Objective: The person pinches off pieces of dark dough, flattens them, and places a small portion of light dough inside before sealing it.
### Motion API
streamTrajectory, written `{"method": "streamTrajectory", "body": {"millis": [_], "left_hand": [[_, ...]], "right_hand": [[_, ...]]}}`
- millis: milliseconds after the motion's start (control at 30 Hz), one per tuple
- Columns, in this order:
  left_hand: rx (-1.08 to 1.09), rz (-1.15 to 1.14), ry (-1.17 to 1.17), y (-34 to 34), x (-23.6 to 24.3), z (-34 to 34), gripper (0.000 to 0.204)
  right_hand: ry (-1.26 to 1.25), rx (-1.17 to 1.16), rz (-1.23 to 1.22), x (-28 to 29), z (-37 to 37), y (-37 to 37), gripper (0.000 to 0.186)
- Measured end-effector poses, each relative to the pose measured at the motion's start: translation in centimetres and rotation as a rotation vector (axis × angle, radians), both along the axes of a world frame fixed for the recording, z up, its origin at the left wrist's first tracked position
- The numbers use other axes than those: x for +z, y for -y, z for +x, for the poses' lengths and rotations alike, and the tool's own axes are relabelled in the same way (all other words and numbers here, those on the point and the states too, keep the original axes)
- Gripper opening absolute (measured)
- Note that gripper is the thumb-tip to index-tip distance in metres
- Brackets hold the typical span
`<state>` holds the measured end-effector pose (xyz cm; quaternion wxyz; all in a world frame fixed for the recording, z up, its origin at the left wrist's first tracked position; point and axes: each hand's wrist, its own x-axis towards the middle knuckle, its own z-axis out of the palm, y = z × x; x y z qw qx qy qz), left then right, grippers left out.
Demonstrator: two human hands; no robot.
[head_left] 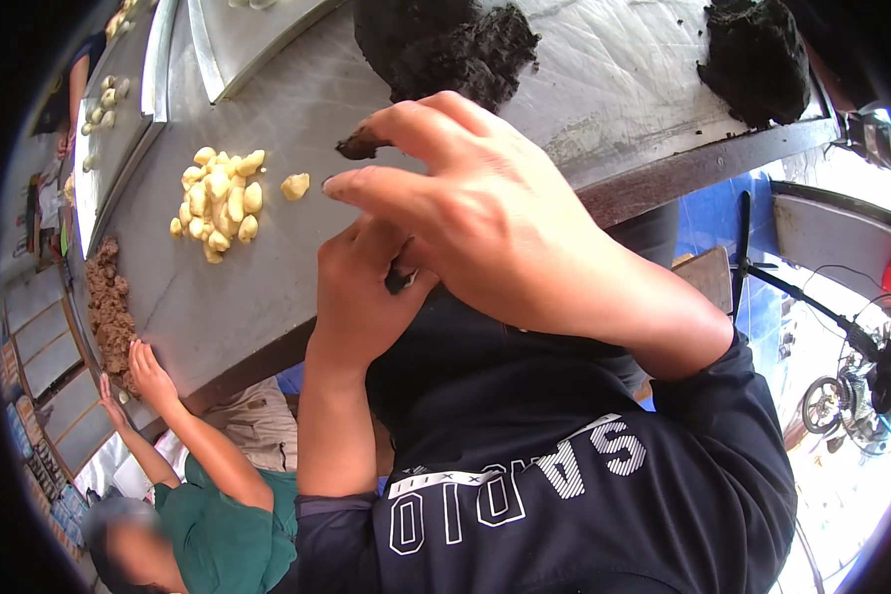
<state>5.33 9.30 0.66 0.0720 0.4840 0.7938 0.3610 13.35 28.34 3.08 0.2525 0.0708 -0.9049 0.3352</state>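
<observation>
My left hand (pixel 351 302) is curled closed around a small dark piece (pixel 399 280), mostly covered by the fingers. My right hand (pixel 485 223) lies over it, palm down, fingers apart and bent, fingertips smeared dark; its thumb is hidden. Left of my hands, a pile of pale yellow pieces (pixel 218 198) rests on the metal table (pixel 208 307), with a loose piece (pixel 296 186) beside it. Two dark, dough-like masses lie beyond my hands, a crumbly one (pixel 431 49) in the middle and a lump (pixel 757 69) at the right.
A co-worker in green (pixel 208 515) rests both hands (pixel 148 376) at a long brown dough mass (pixel 109 297). Metal trays (pixel 238 49) stand at the upper left, one with small pale pieces. The table's dark edge (pixel 624 173) runs diagonally; a bicycle-like wheel (pixel 822 404) is at the right.
</observation>
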Motion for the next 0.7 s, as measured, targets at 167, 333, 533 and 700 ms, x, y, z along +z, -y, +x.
{"method": "streamTrajectory", "body": {"millis": [167,333,533,700], "left_hand": [[0.119,-0.03,-0.034,0.2,0.3,-0.7,0.039],[0.247,0.302,0.735,0.8,1.0,-0.6,0.044],[0.017,0.214,0.463,2.5,-1.0,-1.9,0.041],[0.112,0.382,0.743,1.2,-0.9,-1.7,0.037]], "right_hand": [[0.007,0.012,0.034,0.7,0.2,-1.3,0.029],[0.104,-0.225,0.253,-2.5,-0.3,-5.8,0.009],[0.133,-0.186,0.121,0.1,1.6,-5.5,0.006],[0.251,0.189,0.069,-1.4,3.0,-3.5,0.022]]}}
